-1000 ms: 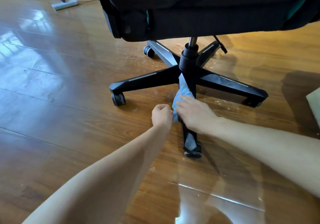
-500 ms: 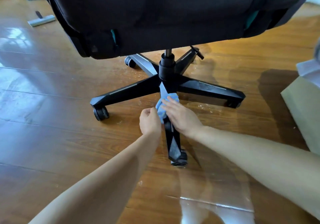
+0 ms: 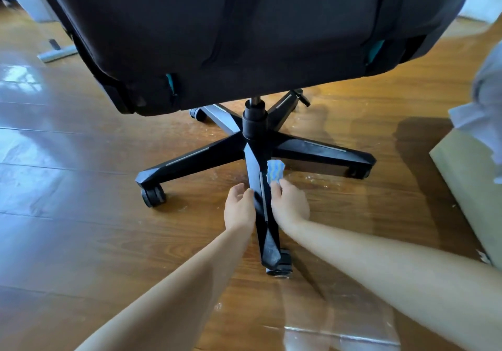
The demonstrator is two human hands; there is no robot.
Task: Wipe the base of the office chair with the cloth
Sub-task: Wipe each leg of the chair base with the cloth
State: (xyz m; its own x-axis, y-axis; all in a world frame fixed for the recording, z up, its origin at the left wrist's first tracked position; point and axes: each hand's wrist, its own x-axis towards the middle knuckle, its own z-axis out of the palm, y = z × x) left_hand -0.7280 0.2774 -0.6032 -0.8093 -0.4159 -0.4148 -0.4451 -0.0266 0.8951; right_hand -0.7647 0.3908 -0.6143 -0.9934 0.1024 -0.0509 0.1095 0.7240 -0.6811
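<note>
A black office chair stands on a five-legged base [image 3: 190, 160] with castors, its dark seat [image 3: 244, 33] filling the top of the view. One base leg [image 3: 264, 215] points toward me. My left hand [image 3: 239, 209] rests against the left side of that leg, fingers curled on it. On the leg's right side, my right hand [image 3: 289, 204] presses a light blue cloth [image 3: 275, 171], which sticks out above my fingers. The near castor [image 3: 279, 266] sits at the leg's end between my forearms.
Glossy wooden floor [image 3: 81, 228] lies all around. A pale green box edge [image 3: 467, 177] with white fabric [image 3: 483, 106] on it sits at the right. A grey mop head [image 3: 55, 53] lies far left, near a white unit [image 3: 30, 0].
The cloth moved from the top of the near leg to its right side. My left hand opened and shifted onto the leg's left side. The view tilted up, showing more seat.
</note>
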